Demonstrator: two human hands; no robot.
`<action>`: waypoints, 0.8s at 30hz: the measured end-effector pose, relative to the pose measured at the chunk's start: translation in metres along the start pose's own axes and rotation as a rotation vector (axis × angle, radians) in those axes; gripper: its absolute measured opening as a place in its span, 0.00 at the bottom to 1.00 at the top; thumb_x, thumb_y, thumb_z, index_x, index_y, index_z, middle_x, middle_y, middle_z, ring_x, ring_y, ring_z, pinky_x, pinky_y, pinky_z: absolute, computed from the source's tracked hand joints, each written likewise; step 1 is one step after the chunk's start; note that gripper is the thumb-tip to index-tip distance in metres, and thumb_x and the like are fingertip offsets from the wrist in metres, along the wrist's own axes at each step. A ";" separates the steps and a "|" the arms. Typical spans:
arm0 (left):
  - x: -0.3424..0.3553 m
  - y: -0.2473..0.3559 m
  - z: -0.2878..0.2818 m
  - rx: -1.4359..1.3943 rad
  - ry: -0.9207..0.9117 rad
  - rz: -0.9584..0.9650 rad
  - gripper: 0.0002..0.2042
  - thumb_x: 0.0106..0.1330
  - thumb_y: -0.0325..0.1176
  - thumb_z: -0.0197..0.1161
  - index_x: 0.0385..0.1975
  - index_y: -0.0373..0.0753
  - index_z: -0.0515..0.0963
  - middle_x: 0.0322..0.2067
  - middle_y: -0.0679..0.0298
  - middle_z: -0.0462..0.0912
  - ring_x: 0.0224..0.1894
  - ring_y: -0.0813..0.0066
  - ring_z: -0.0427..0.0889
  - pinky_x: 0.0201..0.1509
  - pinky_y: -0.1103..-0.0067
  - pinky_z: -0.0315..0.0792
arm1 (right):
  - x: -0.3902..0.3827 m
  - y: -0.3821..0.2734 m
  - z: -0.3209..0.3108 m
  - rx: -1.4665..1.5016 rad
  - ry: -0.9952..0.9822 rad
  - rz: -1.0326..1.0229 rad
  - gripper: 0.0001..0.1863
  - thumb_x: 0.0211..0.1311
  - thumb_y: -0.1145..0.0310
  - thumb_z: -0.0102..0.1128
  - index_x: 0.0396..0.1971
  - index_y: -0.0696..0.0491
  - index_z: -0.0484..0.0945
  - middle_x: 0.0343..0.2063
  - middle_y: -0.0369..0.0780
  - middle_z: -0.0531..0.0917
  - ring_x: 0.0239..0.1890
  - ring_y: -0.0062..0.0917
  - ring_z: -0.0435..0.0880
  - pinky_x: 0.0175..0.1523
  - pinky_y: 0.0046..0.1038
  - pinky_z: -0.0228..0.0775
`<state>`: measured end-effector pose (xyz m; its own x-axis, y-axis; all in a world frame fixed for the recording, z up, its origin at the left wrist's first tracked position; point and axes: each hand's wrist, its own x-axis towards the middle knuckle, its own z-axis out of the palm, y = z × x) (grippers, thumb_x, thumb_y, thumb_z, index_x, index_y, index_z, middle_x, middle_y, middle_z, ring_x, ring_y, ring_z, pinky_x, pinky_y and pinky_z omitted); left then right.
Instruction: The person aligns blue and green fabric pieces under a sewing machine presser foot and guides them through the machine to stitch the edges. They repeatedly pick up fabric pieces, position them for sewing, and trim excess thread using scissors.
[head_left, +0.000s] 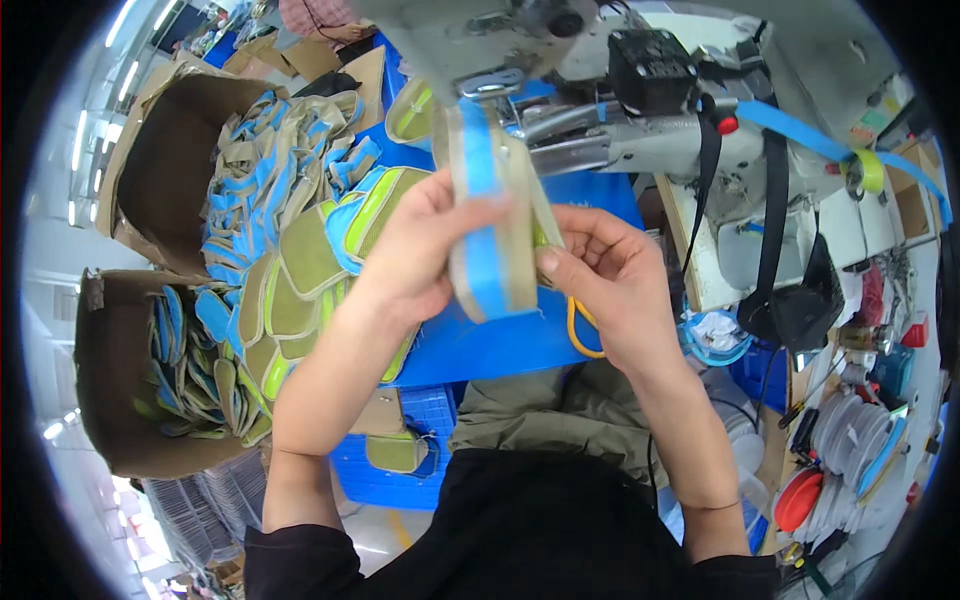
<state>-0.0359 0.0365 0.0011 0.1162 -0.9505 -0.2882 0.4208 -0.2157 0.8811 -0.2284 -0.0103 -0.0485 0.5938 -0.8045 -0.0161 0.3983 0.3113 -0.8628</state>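
In the middle, just under the sewing machine (650,140), my left hand (420,240) grips a tan fabric strip (485,265) with a bright blue stripe, held upright, thumb across its face. My right hand (605,270) pinches the same piece at its right edge, where a narrow pale band and some yellow-green show. A yellow-orange loop (582,335), perhaps a handle, lies below my right hand on the blue work surface (460,350). Piled olive, lime and blue fabric pieces (310,250) lie left of my hands.
Two cardboard boxes (105,370) at left hold fabric pieces and striped strips (270,190). A blue tape (800,130) runs past a yellow roll (865,170) at right. Reels (840,450) and clutter fill the lower right. A person (320,15) is at the back.
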 end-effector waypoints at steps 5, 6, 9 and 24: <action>-0.011 0.019 -0.004 -0.265 -0.016 -0.279 0.15 0.72 0.39 0.66 0.51 0.35 0.80 0.42 0.61 0.86 0.32 0.75 0.83 0.41 0.76 0.82 | -0.002 -0.003 0.000 -0.053 -0.013 -0.028 0.20 0.63 0.75 0.71 0.56 0.61 0.82 0.35 0.34 0.87 0.34 0.11 0.82 0.38 0.17 0.73; -0.014 0.020 0.010 -0.250 0.063 -0.231 0.15 0.73 0.38 0.66 0.50 0.34 0.80 0.40 0.60 0.87 0.32 0.75 0.85 0.39 0.76 0.83 | -0.002 -0.002 0.000 -0.040 -0.016 -0.035 0.20 0.64 0.76 0.71 0.56 0.61 0.82 0.34 0.34 0.87 0.34 0.11 0.82 0.38 0.17 0.72; -0.009 0.011 0.023 -0.053 0.146 -0.121 0.15 0.73 0.39 0.66 0.49 0.33 0.80 0.37 0.59 0.87 0.33 0.76 0.87 0.38 0.77 0.84 | -0.001 0.002 -0.001 0.001 -0.021 -0.039 0.20 0.65 0.76 0.70 0.57 0.61 0.82 0.34 0.34 0.86 0.34 0.11 0.82 0.38 0.17 0.72; 0.010 0.005 0.013 -0.002 0.100 -0.078 0.15 0.66 0.30 0.74 0.47 0.34 0.79 0.38 0.62 0.86 0.38 0.74 0.87 0.41 0.73 0.84 | -0.018 0.011 0.003 0.072 0.044 -0.050 0.15 0.66 0.80 0.69 0.51 0.64 0.82 0.41 0.40 0.89 0.40 0.18 0.86 0.49 0.22 0.79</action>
<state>-0.0444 0.0227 0.0076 0.1722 -0.9036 -0.3922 0.4339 -0.2878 0.8537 -0.2322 0.0090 -0.0560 0.5413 -0.8408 0.0024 0.4767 0.3045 -0.8247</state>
